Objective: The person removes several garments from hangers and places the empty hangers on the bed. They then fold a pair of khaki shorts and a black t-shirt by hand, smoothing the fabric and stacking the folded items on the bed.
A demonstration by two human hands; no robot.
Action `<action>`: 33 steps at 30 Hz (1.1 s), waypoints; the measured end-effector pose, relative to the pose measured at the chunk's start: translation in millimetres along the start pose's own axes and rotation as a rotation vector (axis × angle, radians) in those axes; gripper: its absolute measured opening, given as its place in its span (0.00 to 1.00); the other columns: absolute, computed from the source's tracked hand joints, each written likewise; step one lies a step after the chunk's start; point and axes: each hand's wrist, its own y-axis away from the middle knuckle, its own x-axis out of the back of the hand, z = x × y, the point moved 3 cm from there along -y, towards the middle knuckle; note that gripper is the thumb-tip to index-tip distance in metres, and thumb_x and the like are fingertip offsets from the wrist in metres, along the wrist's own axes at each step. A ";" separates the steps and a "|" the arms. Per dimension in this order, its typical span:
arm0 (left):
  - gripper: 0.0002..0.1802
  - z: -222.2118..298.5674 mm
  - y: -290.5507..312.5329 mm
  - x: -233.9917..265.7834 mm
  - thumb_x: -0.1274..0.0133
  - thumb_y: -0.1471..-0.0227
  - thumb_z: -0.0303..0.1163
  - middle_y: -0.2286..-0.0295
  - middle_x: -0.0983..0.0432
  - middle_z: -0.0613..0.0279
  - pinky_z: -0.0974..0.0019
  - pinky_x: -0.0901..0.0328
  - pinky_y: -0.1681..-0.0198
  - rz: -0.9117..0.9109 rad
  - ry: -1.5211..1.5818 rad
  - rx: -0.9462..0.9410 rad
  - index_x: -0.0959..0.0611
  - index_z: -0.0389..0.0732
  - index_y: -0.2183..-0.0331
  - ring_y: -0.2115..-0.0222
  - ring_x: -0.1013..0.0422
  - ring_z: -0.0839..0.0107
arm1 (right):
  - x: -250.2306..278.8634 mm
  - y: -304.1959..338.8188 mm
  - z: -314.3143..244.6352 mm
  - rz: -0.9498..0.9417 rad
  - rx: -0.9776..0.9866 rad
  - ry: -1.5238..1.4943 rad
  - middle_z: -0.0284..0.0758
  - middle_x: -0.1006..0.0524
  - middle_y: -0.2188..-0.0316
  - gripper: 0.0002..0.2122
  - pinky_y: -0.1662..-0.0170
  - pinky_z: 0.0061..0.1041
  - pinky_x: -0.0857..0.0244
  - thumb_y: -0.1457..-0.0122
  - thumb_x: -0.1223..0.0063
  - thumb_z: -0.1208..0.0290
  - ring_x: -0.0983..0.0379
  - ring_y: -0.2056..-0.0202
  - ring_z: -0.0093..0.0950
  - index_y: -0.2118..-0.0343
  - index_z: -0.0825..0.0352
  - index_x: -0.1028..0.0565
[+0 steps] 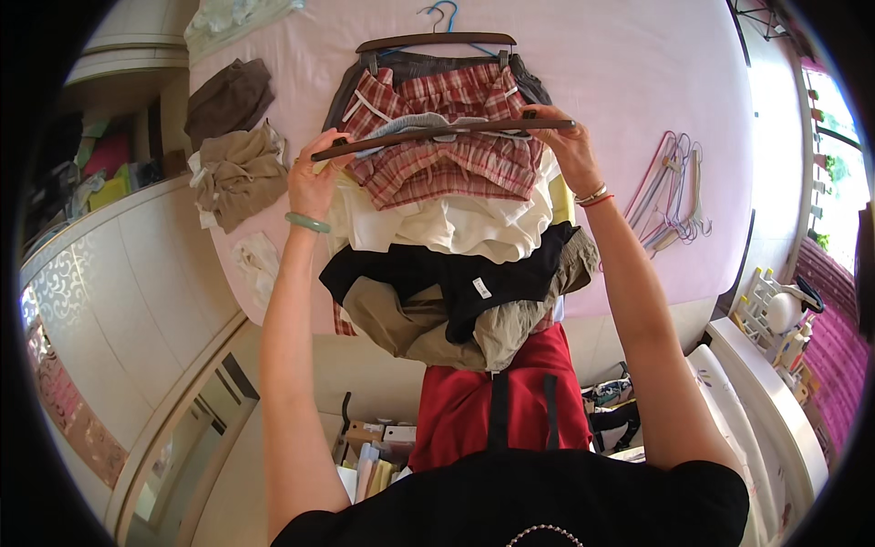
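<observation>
A dark brown clip hanger [437, 134] spans the space between my two hands. My left hand [314, 173] closes round its left end by one black clip, and my right hand [570, 150] grips the other end by the second clip. Just under the bar lie red plaid shorts [456, 169] and a light blue waistband. Whether the clips bite any cloth is hard to see. Farther off, another brown hanger [433, 42] lies over dark grey trousers [337, 105] and red plaid cloth. Nearer me are a white garment [456, 223] and a black garment [437, 273] with a white label.
All this rests on a pink-sheeted bed [629, 73]. Several thin wire hangers [670, 191] lie at right. Brown garment [232, 96] and beige garment [241, 169] sit at left. Olive cloth [392, 319] is nearer me, above red fabric [465, 401] with black straps.
</observation>
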 end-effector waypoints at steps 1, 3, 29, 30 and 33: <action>0.19 4.6 -1.8 2.0 0.40 0.51 0.21 0.62 0.20 0.62 0.69 0.31 0.53 -0.013 -0.110 -0.072 0.21 0.40 0.56 0.58 0.25 0.72 | 1.0 -1.2 -2.4 -0.004 0.034 0.020 0.27 0.22 0.65 0.12 0.59 0.18 0.36 0.41 0.43 0.73 0.31 0.65 0.16 0.55 0.69 0.23; 0.19 23.0 -10.4 -0.5 0.40 0.51 0.21 0.61 0.20 0.63 0.69 0.31 0.54 -0.044 -0.320 -0.214 0.21 0.41 0.55 0.58 0.24 0.71 | 4.7 -1.3 -8.6 0.013 0.078 0.059 0.27 0.22 0.66 0.11 0.58 0.18 0.36 0.40 0.45 0.73 0.30 0.64 0.17 0.55 0.70 0.23; 0.20 132.8 -19.7 -217.8 0.45 0.42 0.43 0.79 0.33 0.75 0.76 0.33 0.72 -0.656 0.299 0.713 0.21 0.38 0.56 0.81 0.35 0.85 | 95.2 259.4 -96.9 0.257 -0.137 -0.515 0.40 0.26 0.50 0.32 0.53 0.24 0.34 0.36 0.55 0.50 0.27 0.50 0.29 0.35 0.63 0.44; 0.20 139.7 -18.1 -234.7 0.45 0.42 0.43 0.79 0.33 0.75 0.76 0.32 0.72 -0.703 0.336 0.728 0.21 0.38 0.55 0.80 0.34 0.85 | 103.1 268.0 -94.3 0.293 -0.101 -0.602 0.41 0.27 0.49 0.30 0.52 0.26 0.33 0.35 0.55 0.53 0.27 0.50 0.30 0.36 0.65 0.43; 0.20 147.4 -15.0 -283.2 0.46 0.42 0.41 0.77 0.31 0.74 0.77 0.31 0.69 -0.753 0.404 0.738 0.22 0.38 0.53 0.77 0.31 0.84 | 127.0 297.2 -76.4 0.451 -0.149 -0.641 0.42 0.28 0.48 0.26 0.50 0.30 0.32 0.35 0.55 0.60 0.27 0.51 0.32 0.38 0.68 0.41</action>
